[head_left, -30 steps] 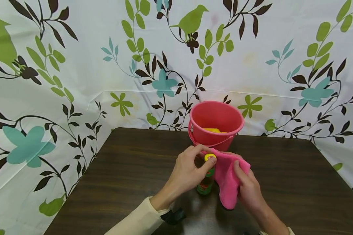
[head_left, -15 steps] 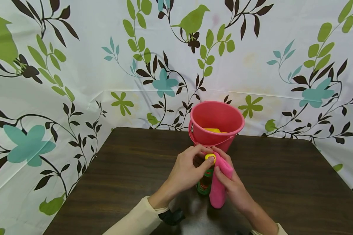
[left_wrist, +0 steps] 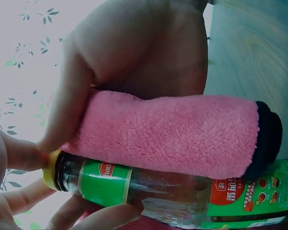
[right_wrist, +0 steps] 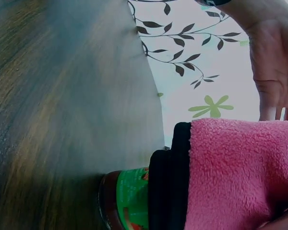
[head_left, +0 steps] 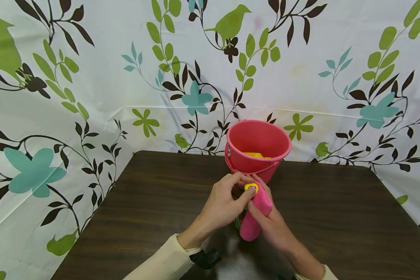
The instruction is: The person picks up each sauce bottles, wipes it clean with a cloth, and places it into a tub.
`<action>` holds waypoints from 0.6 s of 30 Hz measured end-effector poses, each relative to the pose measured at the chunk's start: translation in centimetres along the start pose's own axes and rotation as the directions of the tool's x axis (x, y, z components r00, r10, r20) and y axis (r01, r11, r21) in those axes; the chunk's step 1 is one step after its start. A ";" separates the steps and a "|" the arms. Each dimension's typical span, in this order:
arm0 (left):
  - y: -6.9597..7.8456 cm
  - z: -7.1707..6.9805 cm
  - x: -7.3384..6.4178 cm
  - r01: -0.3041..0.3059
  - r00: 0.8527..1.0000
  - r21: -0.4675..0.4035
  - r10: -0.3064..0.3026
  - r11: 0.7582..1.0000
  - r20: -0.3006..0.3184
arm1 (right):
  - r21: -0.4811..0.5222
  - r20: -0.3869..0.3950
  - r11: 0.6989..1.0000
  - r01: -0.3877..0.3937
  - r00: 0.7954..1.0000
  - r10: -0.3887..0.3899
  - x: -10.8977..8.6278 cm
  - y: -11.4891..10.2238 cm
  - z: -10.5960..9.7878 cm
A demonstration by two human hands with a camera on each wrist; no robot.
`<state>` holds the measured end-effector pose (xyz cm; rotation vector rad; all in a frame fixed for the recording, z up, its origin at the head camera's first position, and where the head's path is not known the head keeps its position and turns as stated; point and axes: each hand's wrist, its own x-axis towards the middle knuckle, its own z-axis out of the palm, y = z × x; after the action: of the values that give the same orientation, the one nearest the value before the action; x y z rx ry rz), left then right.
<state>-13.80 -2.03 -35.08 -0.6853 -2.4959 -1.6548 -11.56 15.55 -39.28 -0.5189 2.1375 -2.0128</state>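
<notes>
Left hand [head_left: 224, 198]: pinches the bottle [left_wrist: 168, 194] at its yellow cap [head_left: 249, 186];
Right hand [head_left: 276, 229]: grips the pink cloth [left_wrist: 168, 132] against the bottle's side;
Cloth: just below the left hand's pinch; dark edge lowest;
Bottle: upright on the table [head_left: 161, 190], under the left grip;
Bucket [head_left: 246, 163]: just beyond both hands; something yellow [head_left: 254, 154] inside

The dark, wood-grained tabletop [head_left: 154, 202] carries a pink bucket [head_left: 257, 138] near its far edge, at twelve o'clock. At the bucket's six o'clock, a green-labelled bottle [left_wrist: 168, 199] appears to stand upright.
</notes>
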 end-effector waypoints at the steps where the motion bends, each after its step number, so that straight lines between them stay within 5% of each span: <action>1: 0.0 0.0 0.0 0.001 1.000 -0.001 -0.001 1.000 0.001 | -0.011 0.001 1.000 0.008 1.000 -0.008 0.0 0.2 0.0; 11: 0.0 -0.1 0.1 0.015 1.000 -0.008 -0.015 1.000 0.027 | -0.134 -0.004 0.991 0.010 1.000 -0.010 0.0 2.0 -0.2; 18: -0.2 -0.1 0.2 0.002 0.999 -0.003 -0.002 1.000 0.034 | -0.186 0.018 0.976 -0.110 0.993 0.116 -0.3 3.1 -0.5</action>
<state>-14.08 -2.16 -35.17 -0.7178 -2.5186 -1.6613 -11.87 16.24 -42.30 -0.4374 2.2938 -1.7480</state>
